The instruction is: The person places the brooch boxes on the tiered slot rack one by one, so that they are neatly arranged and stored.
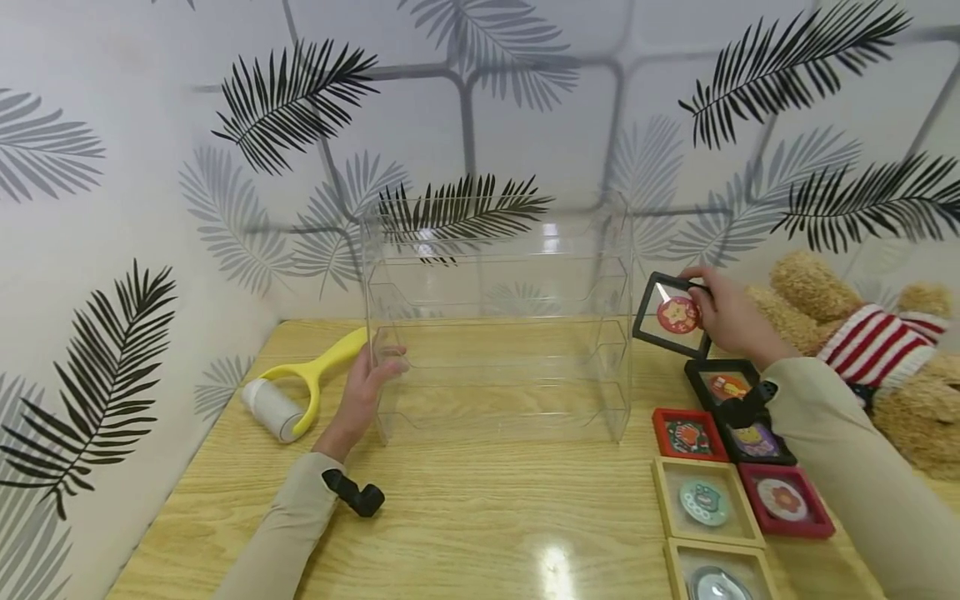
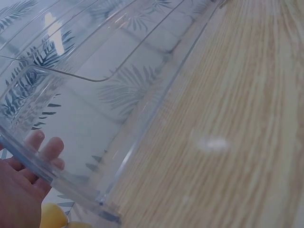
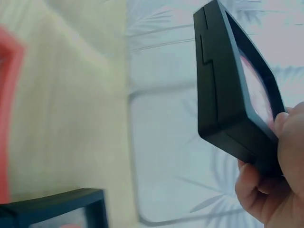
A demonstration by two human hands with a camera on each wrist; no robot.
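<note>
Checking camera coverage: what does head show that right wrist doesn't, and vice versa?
Head only: left grip, yellow-handled roller, plush toy.

Right wrist only: stepped seam on the side of the raised black frame.

Both: right grip holding that frame, red frame, wooden table, patterned wall.

A person's arms wear long, light beige sleeves: the left sleeve (image 1: pixel 279 529) and the right sleeve (image 1: pixel 855 479) both look plain and softly creased, ending at the wrists. A small black device sits at each wrist. The left device (image 1: pixel 356 492) is chunky and bent, with a rounded end; the right device (image 1: pixel 747 407) is similarly compact. The left hand (image 1: pixel 363 398) and right hand (image 1: pixel 726 312) are bare.
</note>
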